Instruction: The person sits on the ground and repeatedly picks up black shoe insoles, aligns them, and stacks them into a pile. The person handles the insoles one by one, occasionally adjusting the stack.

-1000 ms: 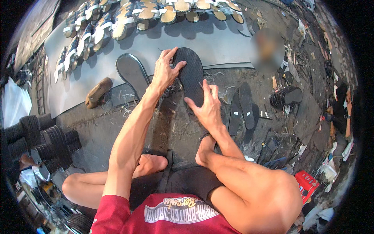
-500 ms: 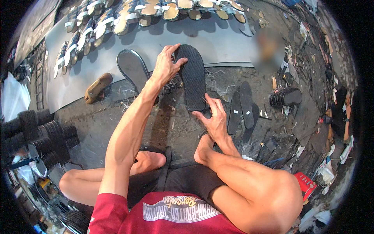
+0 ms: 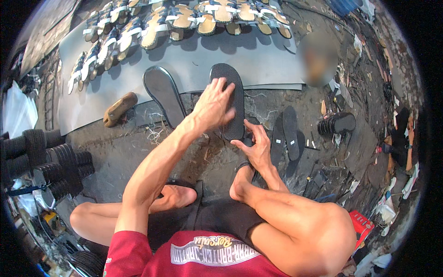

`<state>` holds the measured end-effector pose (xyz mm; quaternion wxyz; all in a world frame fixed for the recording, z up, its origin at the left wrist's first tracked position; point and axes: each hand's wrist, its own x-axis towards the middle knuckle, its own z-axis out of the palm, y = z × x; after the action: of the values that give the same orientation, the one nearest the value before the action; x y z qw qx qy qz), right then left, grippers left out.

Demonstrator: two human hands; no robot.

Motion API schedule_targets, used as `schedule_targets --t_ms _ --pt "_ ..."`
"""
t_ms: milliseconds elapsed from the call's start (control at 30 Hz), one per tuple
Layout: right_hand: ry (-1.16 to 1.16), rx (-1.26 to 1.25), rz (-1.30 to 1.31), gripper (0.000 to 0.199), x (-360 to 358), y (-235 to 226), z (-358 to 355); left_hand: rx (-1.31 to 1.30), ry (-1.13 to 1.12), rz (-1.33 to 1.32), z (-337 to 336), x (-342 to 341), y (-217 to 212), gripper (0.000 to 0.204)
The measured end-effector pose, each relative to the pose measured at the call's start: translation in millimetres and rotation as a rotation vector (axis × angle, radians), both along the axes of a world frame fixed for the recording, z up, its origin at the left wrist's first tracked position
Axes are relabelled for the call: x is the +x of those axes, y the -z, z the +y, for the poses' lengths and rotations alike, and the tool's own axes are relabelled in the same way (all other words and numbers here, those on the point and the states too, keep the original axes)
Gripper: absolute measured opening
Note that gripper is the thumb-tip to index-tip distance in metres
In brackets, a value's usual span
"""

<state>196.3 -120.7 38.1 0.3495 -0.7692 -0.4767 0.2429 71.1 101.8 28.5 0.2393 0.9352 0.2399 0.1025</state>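
A black textured shoe sole (image 3: 237, 99) is held upright-lengthwise in front of me, its toe end pointing away. My right hand (image 3: 256, 144) pinches its near, heel end between thumb and fingers. Over the middle of the sole lies my left hand (image 3: 213, 105), fingers spread and slightly blurred; whether they press on the surface I cannot tell. To the left, another dark sole with a shiny rim (image 3: 164, 94) rests partly on the grey sheet. Beside it is a brown shoe last (image 3: 120, 109).
Rows of finished sandals (image 3: 180, 18) stand on the grey sheet (image 3: 184, 60) at the far side. Loose dark soles (image 3: 290, 134) lie right of my hand, with a bundle of soles (image 3: 339, 123) beyond. Stacked black soles (image 3: 60, 164) are at left. Scraps litter the right.
My left hand has let go of the sole's toe edge and come down over its middle, fingers spread. My right hand stays at the heel end.
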Motion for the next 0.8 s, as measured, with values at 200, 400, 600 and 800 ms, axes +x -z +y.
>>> schedule_targets --t_ms 200,400,600,800 --pt "0.065 0.183 0.232 0.025 63.3 -7.8 34.8 0.103 0.056 0.326 -28.1 5.4 -22.4 0.109" --pt "-0.258 0.086 0.192 0.056 140.4 -38.5 169.8 0.404 0.005 0.589 -68.5 59.8 -20.2 0.055" --pt "-0.606 -0.076 0.176 0.052 90.9 -48.8 231.2 0.391 -0.051 0.683 -85.4 78.5 -20.3 0.061" --pt "-0.769 -0.31 0.263 0.043 75.8 -40.1 235.1 0.377 -0.082 0.601 -85.5 70.6 -22.7 0.062"
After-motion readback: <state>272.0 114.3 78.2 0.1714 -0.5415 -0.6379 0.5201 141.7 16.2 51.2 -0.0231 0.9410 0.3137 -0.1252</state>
